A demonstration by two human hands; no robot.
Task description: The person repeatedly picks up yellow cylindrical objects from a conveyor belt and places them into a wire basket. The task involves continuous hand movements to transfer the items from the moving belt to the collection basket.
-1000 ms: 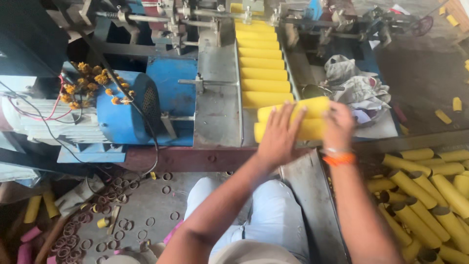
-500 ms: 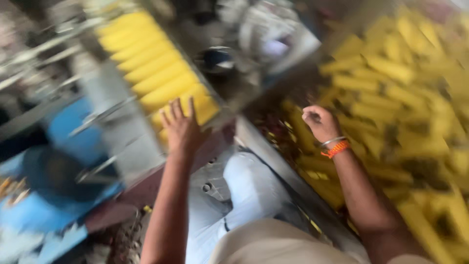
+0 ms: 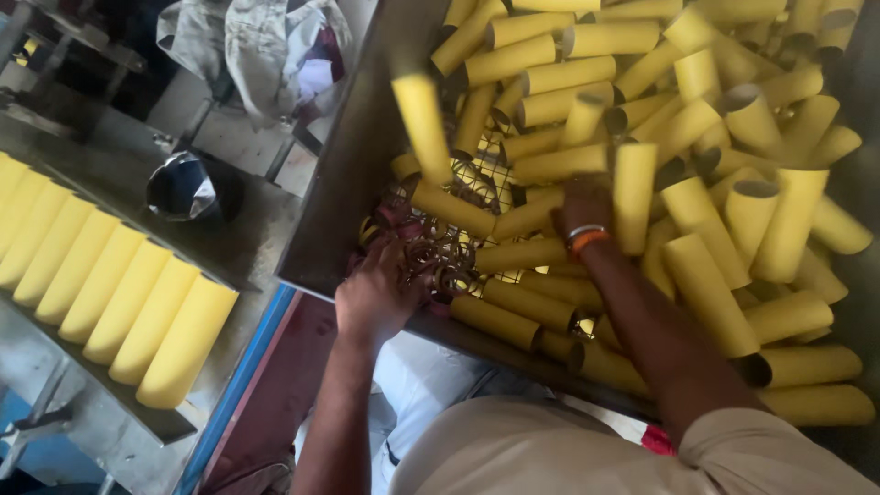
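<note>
Both hands down in a metal bin [image 3: 341,174] heaped with yellow tubes [image 3: 706,293].

Left hand [image 3: 376,291] at the bin's near left corner, fingers curled down into a tangle of small rings [image 3: 438,257] lying on a wire mesh [image 3: 486,174]; whether closed on any ring, cannot tell, fingertips hidden among them.

Right hand [image 3: 587,203] farther in, at the middle of the heap, an orange band [image 3: 585,240] round the wrist. Fingers buried between tubes, touching several; grasp cannot be told from here. One blurred tube [image 3: 422,124] standing above the pile, just left of that hand, apart from it.

Tubes lying crosswise and on end across the whole bin, thickest on the right and far side, some open ends showing dark.

Left of the bin, well apart from both hands: a slanted row of yellow tubes [image 3: 101,275] side by side in a tray [image 3: 174,423], touching one another. Far of that, a dark bowl [image 3: 188,188] on a grey surface. At the far left, crumpled cloth [image 3: 266,50].

Near edge: pale trousers and a beige sleeve.
</note>
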